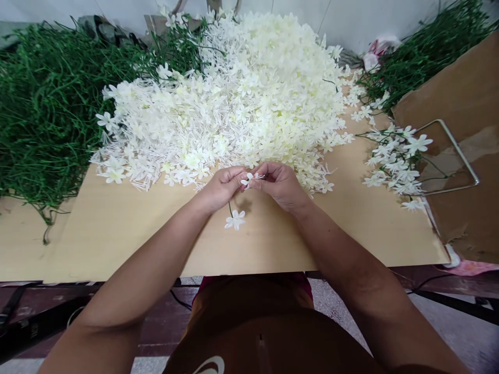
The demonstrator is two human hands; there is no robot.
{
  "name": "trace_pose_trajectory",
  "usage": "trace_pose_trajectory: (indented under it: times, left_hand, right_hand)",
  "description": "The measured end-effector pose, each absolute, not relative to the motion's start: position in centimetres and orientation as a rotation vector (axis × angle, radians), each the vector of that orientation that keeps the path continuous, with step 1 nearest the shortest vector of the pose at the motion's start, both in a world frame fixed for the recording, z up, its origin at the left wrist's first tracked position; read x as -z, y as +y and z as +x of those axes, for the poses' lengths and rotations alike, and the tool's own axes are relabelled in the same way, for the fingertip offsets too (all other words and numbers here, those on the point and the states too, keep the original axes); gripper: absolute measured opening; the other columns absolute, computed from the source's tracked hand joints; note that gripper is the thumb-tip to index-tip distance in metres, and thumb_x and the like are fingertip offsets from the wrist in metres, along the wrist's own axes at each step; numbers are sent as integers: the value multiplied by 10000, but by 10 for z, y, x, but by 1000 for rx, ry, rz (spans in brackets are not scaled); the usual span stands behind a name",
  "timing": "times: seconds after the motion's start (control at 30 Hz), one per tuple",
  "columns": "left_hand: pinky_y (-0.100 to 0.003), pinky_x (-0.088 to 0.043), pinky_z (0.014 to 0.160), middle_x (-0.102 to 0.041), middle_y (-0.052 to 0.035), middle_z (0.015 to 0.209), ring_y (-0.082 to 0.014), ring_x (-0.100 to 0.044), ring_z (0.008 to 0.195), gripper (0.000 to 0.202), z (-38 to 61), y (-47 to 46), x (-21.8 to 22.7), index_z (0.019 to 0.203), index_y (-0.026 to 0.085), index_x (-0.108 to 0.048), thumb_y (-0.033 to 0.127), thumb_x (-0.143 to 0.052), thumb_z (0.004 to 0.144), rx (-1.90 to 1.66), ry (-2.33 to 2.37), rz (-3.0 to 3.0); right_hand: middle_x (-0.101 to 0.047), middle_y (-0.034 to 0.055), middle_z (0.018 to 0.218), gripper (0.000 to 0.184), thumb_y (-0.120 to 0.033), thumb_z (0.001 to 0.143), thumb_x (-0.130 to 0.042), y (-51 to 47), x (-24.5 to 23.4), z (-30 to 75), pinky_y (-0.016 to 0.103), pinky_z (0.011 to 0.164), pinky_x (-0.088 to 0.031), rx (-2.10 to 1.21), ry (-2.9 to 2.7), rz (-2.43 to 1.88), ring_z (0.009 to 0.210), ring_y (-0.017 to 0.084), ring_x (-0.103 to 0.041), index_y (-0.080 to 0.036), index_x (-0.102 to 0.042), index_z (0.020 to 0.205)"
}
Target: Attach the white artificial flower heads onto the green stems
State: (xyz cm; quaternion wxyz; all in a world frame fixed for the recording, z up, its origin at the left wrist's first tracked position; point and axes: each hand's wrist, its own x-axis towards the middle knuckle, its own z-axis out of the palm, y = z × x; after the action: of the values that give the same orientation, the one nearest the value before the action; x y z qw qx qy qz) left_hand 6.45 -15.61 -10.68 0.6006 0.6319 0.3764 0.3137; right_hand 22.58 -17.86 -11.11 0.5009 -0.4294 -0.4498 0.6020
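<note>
My left hand (222, 188) is closed, its thumb and fingers pinching a thin green artificial flower stem. One white flower (235, 220) hangs below it from that stem, over the bare board. My right hand (281, 184) is closed in a pinch on another small white artificial flower (251, 179), right against the left fingertips. The fingers hide where stem and flower meet, so I cannot tell whether they are joined. Just beyond both hands lies a big heap of loose white flowers (249, 98) with pale thin stalks.
A mass of green stems (47, 104) covers the left side, with more green stems (436, 47) at the back right. Several flowered sprays (397, 161) rest by a metal wire frame (460, 150) and a cardboard box (463, 208). Everything stands on a light wooden board (128, 223).
</note>
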Motion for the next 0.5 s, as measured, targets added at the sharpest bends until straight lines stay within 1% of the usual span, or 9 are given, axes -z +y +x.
trace_pose_trajectory:
  times: [0.13,0.23,0.4,0.5]
  left_hand:
    - [-278,-249,523,-369,32,537,-109,-313,524,547,65,-156,106,559,200,-457,692,-610,743,-698,872,1468]
    - [-282,-255,537,-369,32,542,-110,-308,525,525,65,-155,107,558,201,-447,655,-615,761,-709,859,1464]
    - [-283,-257,529,-370,35,532,-106,-303,517,553,66,-153,108,547,200,-442,687,-624,738,-698,854,1480]
    - [-278,-260,525,-376,35,533,-103,-312,519,553,66,-154,107,545,197,-446,680,-632,738,-700,855,1494]
  right_hand:
    - [-623,-34,661,374,-345,467,-923,-178,112,228,270,660,-485,-1467,-1102,-1049,658,108,-558,-195,-607,602]
    - [-630,-38,666,383,-342,454,-929,-180,112,228,265,659,-496,-1495,-1062,-1057,655,101,-567,-194,-614,613]
    - [-637,-43,629,400,-382,451,-928,-182,110,227,254,648,-513,-1559,-990,-1059,632,91,-585,-188,-615,606]
    - [-652,-43,630,391,-381,449,-930,-181,110,227,256,671,-526,-1601,-964,-1042,639,90,-603,-185,-630,607]
